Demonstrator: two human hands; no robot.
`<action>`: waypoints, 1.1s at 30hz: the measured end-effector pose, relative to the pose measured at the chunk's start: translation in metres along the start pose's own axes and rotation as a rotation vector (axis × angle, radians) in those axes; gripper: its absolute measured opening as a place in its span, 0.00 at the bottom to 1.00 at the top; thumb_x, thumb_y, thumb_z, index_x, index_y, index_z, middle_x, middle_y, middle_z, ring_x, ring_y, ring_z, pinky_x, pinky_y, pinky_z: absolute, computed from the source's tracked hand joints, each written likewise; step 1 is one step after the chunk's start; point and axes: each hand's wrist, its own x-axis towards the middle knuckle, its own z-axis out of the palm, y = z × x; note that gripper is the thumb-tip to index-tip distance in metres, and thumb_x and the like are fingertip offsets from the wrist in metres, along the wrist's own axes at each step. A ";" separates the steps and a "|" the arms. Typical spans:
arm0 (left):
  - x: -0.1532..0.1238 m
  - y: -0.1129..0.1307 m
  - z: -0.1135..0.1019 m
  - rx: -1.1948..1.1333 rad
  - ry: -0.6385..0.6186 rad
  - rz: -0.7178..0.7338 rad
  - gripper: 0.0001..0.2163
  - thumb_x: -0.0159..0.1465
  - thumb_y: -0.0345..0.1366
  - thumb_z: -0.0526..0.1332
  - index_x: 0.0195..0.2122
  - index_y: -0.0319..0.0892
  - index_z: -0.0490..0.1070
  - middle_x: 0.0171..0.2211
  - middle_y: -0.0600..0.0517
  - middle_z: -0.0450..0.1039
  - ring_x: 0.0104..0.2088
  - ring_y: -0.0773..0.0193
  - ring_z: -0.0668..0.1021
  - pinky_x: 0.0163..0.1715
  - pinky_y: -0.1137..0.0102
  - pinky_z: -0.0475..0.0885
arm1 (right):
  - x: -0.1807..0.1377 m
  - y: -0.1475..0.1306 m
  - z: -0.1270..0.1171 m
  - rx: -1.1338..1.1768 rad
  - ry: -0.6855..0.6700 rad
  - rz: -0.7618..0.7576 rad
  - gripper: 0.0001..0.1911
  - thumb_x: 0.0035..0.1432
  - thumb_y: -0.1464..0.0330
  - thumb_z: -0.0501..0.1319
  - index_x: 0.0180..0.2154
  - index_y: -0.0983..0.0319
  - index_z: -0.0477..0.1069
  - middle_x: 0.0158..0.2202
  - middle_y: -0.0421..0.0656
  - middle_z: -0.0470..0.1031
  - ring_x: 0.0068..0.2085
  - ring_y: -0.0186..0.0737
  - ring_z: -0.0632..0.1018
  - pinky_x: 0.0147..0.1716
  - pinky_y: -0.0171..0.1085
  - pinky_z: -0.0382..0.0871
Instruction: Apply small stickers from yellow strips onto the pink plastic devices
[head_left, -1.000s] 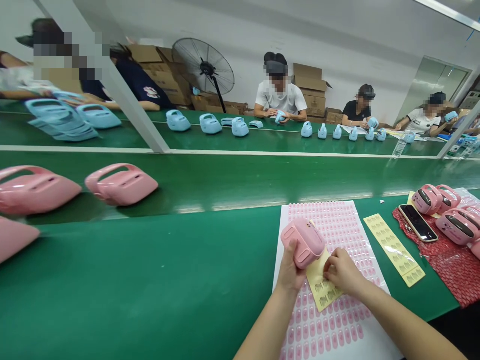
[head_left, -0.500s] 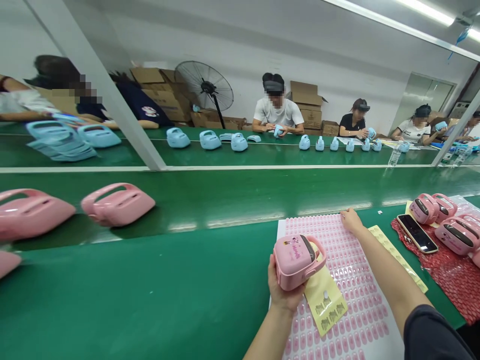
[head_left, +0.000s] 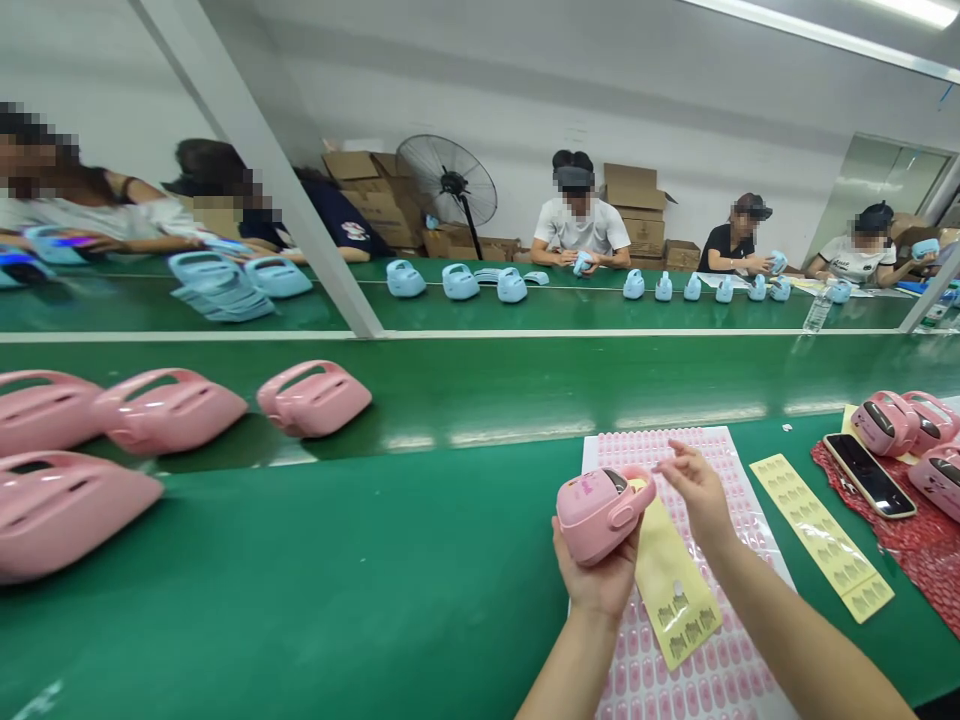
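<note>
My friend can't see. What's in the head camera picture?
The left hand holds a rounded pink plastic case above a white sheet of oval pink stickers, the right hand raised nearby. Across the green tabletop, co-workers handle light-blue plastic cases.

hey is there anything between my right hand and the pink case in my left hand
Nothing visible. Your right hand is close beside the handle of the pink case; whether they touch, I can't tell. The yellow label sheet lies lower, outside that gap.
</note>
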 end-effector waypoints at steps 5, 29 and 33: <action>-0.002 -0.004 0.005 -0.061 0.126 0.080 0.20 0.57 0.44 0.52 0.47 0.37 0.66 0.36 0.42 0.74 0.35 0.55 0.77 0.37 0.64 0.72 | -0.045 -0.029 0.032 0.191 -0.030 0.084 0.06 0.44 0.64 0.64 0.21 0.59 0.73 0.52 0.46 0.64 0.57 0.49 0.59 0.55 0.48 0.49; -0.010 -0.009 0.018 -0.062 0.256 0.050 0.24 0.57 0.44 0.51 0.52 0.36 0.59 0.38 0.42 0.73 0.37 0.58 0.77 0.36 0.70 0.73 | -0.052 -0.024 0.042 -0.037 0.044 -0.213 0.06 0.51 0.68 0.58 0.24 0.58 0.70 0.44 0.47 0.65 0.51 0.46 0.66 0.51 0.48 0.60; -0.011 -0.008 0.016 -0.056 0.203 -0.013 0.27 0.57 0.46 0.51 0.54 0.33 0.58 0.41 0.39 0.72 0.41 0.56 0.76 0.40 0.69 0.71 | -0.053 -0.021 0.041 -0.143 0.081 -0.367 0.06 0.53 0.68 0.56 0.26 0.58 0.70 0.43 0.47 0.65 0.47 0.45 0.68 0.48 0.49 0.63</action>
